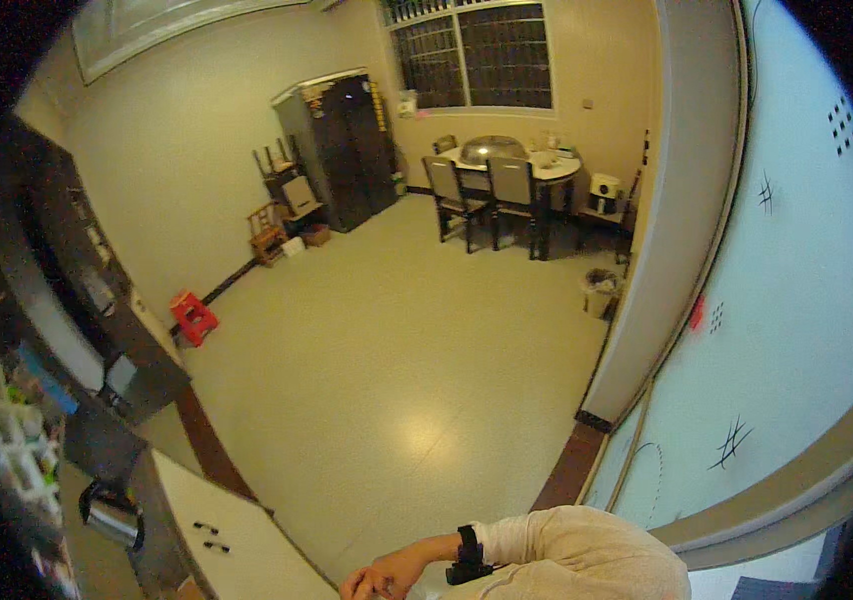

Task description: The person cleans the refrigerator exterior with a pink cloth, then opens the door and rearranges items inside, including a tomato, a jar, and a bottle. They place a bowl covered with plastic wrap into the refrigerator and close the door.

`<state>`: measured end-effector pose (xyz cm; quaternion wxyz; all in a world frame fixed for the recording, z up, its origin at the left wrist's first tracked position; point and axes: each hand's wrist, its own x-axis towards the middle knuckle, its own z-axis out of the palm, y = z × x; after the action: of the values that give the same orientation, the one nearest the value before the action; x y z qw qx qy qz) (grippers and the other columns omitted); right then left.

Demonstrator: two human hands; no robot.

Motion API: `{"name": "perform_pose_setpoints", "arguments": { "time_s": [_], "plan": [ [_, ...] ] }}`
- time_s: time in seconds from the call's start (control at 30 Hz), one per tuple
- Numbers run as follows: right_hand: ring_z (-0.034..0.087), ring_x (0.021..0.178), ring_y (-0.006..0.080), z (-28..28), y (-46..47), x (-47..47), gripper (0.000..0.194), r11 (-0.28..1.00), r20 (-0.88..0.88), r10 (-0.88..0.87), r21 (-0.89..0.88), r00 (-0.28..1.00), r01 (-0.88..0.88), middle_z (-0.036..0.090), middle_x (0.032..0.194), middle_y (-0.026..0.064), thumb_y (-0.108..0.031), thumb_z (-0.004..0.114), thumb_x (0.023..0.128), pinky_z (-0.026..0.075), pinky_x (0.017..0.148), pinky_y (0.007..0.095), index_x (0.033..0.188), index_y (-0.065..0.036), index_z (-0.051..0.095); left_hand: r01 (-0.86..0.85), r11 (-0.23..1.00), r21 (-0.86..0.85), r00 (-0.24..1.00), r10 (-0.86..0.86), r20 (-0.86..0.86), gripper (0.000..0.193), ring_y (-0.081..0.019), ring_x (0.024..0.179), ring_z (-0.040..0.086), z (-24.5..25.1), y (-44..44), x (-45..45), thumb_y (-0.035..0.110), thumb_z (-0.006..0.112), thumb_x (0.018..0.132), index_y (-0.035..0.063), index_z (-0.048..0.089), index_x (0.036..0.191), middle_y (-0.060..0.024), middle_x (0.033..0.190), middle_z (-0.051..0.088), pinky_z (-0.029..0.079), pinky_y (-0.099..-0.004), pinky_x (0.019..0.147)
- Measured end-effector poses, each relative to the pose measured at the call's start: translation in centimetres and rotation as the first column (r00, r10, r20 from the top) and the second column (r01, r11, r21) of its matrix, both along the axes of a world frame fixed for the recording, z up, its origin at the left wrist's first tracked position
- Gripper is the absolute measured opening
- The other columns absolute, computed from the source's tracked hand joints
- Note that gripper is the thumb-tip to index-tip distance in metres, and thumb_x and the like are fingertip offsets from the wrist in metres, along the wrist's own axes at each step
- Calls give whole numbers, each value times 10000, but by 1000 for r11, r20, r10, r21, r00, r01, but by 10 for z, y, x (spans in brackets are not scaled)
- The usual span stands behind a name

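Note:
My right hand [389, 574] is at the bottom edge, left of the picture's middle, with its fingers bent. A black strap with a small dark device is around that wrist, next to a light cream sleeve. The lower part of the hand is cut off, so whether it holds anything cannot be told. My left hand is out of view. Nearest to the visible hand is a light cabinet [246, 525] with small dark handles. A metal kettle [113, 514] with a black handle stands farther left.
A tiled floor [396, 337] spreads ahead. Farther off are a dark refrigerator [355, 150], a dining table [558, 171] with chairs [513, 180], and a waste bin [600, 292]. A red plastic stool [194, 319] is by the left wall. A pale blue panel [771, 337] borders the right.

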<state>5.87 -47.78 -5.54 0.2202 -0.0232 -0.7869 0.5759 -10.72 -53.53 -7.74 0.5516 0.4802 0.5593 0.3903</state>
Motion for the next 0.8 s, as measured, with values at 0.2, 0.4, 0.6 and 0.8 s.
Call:
{"name": "perform_pose_setpoints", "arguments": {
  "time_s": [0.2,0.4,0.6,0.8],
  "plan": [
    [515,566,155,12,101,72,112,989,193,-144,17,971,144,558,598,34,-106,679,599,404,528,321,617,-36,594,282,959,-9,959,-282,43,237,-131,697,561,-8,152,56,122,544,731,-41,622,884,-56,778,616,463,-258,627],
    [507,577,148,6,206,122,118,916,152,-369,-107,917,386,552,616,40,-122,663,654,405,540,311,619,-28,602,506,861,55,845,-508,165,228,-126,703,554,-11,298,112,99,521,734,-41,620,885,-44,778,611,458,-251,627],
    [460,536,142,30,365,151,154,902,255,-393,-81,884,424,522,580,39,-145,645,699,356,503,298,635,-12,600,621,777,106,768,-630,116,216,-116,669,550,28,472,149,96,517,765,-43,617,896,-33,765,608,453,-241,609],
    [476,626,134,52,463,229,173,814,285,-566,47,773,579,533,672,30,-173,640,734,375,570,291,658,-24,592,777,618,119,606,-786,124,229,-107,703,538,38,601,244,103,514,771,-40,618,918,-32,800,617,446,-234,631]
  ]
}}
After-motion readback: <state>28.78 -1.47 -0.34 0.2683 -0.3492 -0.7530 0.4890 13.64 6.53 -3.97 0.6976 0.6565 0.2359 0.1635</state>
